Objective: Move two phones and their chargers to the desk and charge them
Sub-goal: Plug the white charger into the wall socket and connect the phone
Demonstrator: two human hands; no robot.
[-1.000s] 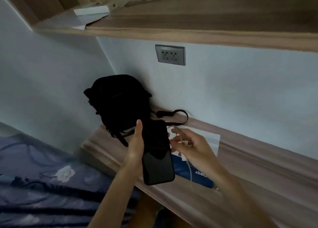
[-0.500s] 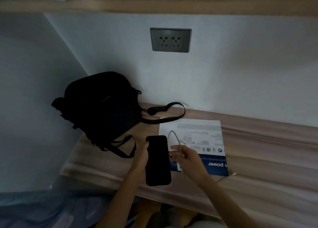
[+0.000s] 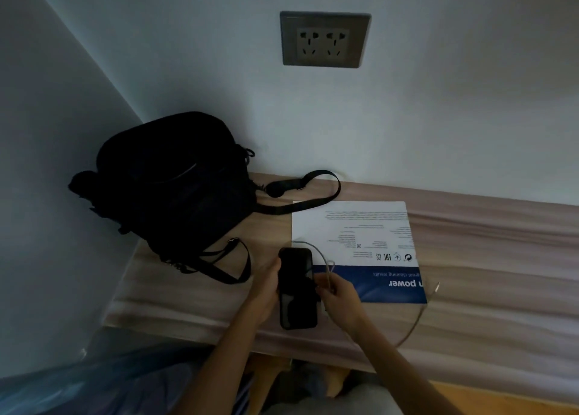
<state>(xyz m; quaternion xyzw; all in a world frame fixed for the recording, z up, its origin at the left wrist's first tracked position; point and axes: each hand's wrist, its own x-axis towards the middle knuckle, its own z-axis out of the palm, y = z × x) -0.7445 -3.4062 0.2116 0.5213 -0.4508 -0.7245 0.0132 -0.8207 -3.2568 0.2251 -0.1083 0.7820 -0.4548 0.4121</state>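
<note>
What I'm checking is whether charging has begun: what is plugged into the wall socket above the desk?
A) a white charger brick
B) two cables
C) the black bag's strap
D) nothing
D: both outlets of the wall socket are bare. The cable pinched in the right hand ends loose on the desk, and the left hand holds the phone.
</note>
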